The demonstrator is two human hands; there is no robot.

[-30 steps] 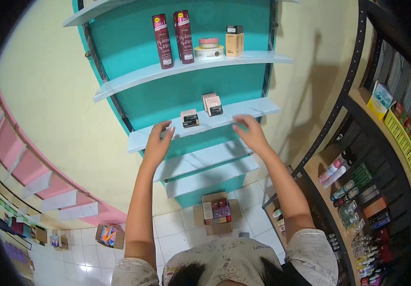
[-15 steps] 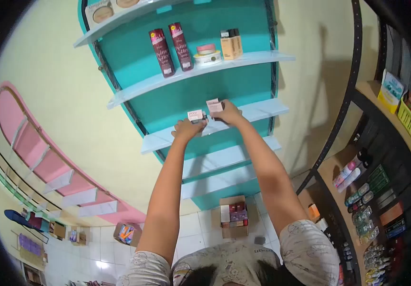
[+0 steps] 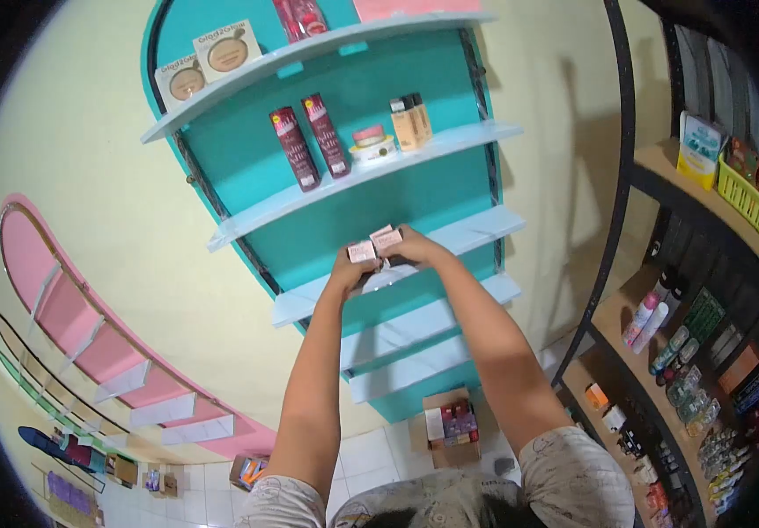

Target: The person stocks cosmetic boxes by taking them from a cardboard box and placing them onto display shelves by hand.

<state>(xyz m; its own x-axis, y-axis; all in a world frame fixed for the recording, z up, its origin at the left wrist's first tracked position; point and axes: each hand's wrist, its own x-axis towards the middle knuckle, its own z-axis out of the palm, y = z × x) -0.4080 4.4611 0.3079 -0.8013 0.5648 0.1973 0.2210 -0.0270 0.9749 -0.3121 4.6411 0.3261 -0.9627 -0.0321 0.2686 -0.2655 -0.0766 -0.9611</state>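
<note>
Both arms reach out to the middle shelf [image 3: 309, 295] of a teal wall unit. My left hand [image 3: 349, 271] is closed around a small pale pink cosmetic box [image 3: 362, 252] with dark lettering on its face. Right beside it, my right hand [image 3: 416, 247] grips another pale pink cosmetic box [image 3: 387, 238]. The two boxes stand side by side over the shelf, their lower parts covered by fingers. On the shelf above are two dark red spray cans [image 3: 325, 136], a stacked pair of small round tubs [image 3: 372, 150] and several beige bottles [image 3: 410, 123].
Compact powder boxes [image 3: 227, 51] sit on the top shelf. Below stands an open carton [image 3: 445, 453] of packaged goods on the tiled floor. A dark rack [image 3: 613, 220] with bottles is at the right, a pink shelf unit [image 3: 45, 233] at the left.
The view has tilted upward, bringing more of the top shelf into sight. My hands have drawn closer together, and the two boxes now stand nearly against each other.
</note>
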